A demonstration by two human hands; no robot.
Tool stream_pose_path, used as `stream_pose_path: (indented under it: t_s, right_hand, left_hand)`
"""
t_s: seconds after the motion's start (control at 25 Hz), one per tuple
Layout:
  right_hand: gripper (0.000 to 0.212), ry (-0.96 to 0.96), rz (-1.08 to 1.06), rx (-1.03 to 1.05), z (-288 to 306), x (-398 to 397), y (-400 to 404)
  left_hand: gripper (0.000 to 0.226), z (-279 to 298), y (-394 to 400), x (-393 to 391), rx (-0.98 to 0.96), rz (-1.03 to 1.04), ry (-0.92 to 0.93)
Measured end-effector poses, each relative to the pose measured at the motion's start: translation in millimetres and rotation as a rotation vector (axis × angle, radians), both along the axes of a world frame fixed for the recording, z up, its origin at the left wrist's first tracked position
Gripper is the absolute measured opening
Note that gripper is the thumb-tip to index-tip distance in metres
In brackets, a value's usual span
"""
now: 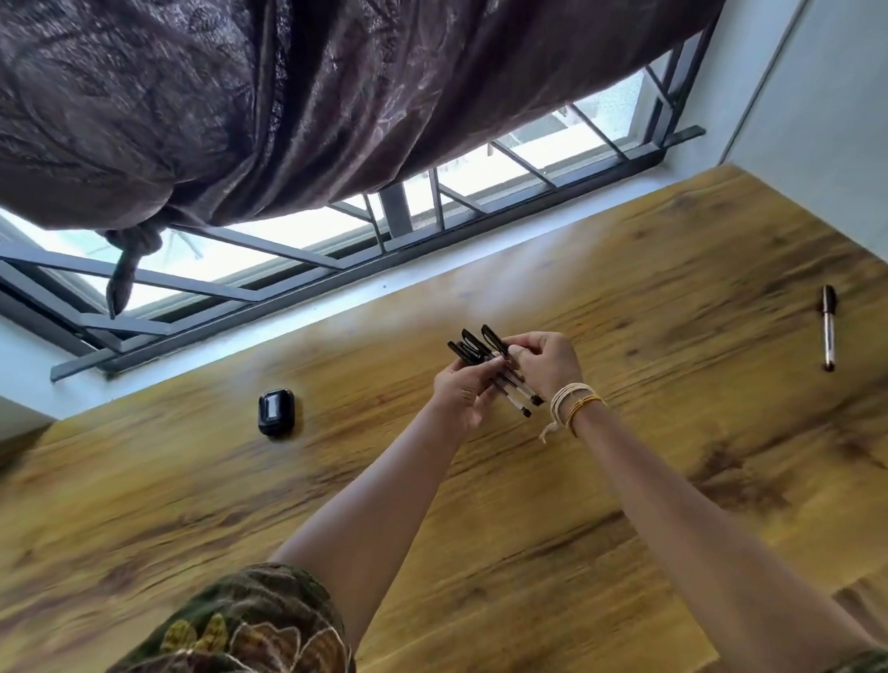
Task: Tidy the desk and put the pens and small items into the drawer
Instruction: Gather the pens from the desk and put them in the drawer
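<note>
You've got a small bunch of pens (491, 372) up off the counter (639, 305), both hands on it: your left hand (461, 388) cradles the barrels from underneath, your right hand (546, 359) pinches the capped ends. So both are gripping pens, nothing loose.

Square the bunch up before you move. The caps are fanned out a bit, so tap the tips level and let one hand wrap the whole lot firmly. That frees the other for the stragglers.

Still lying out: a single pen (828, 328) well off to your right near the wall, and a small black case (275, 412) to the left near the window sill. I'd grab the lone pen with your right hand first.

The drawer isn't in view, so can't say if it's open yet.
</note>
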State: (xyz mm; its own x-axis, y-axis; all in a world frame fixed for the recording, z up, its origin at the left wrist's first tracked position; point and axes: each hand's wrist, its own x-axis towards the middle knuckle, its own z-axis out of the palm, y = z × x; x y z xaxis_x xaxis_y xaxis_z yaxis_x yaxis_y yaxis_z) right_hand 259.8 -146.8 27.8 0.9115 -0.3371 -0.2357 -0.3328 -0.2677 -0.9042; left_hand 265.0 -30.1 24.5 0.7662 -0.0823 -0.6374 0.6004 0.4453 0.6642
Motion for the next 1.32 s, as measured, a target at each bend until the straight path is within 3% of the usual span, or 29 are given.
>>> stream_pose_path:
  t_s: [0.32,0.72,1.0,1.32]
  right_hand:
    - [0.017,-0.042,-0.068,-0.022,-1.3,-4.8,-4.5]
    - [0.013,-0.094,-0.128,-0.078,-2.5,-6.8,-33.0]
    - [0.022,-0.030,-0.307,-0.445,-17.5,-7.3,-119.6]
    - [0.027,0.047,-0.507,-0.793,-34.4,-16.6,-222.5]
  left_hand:
    - [0.008,-1.6,-16.6,-0.4,0.015,-0.053,0.004]
    - [0.018,-1.9,-44.0,1.3,0.011,-0.127,0.012]
    - [0.039,-12.1,-64.2,-1.2,0.056,-0.169,0.037]
    - [0.033,-13.9,-92.1,-0.2,0.070,-0.214,0.051]
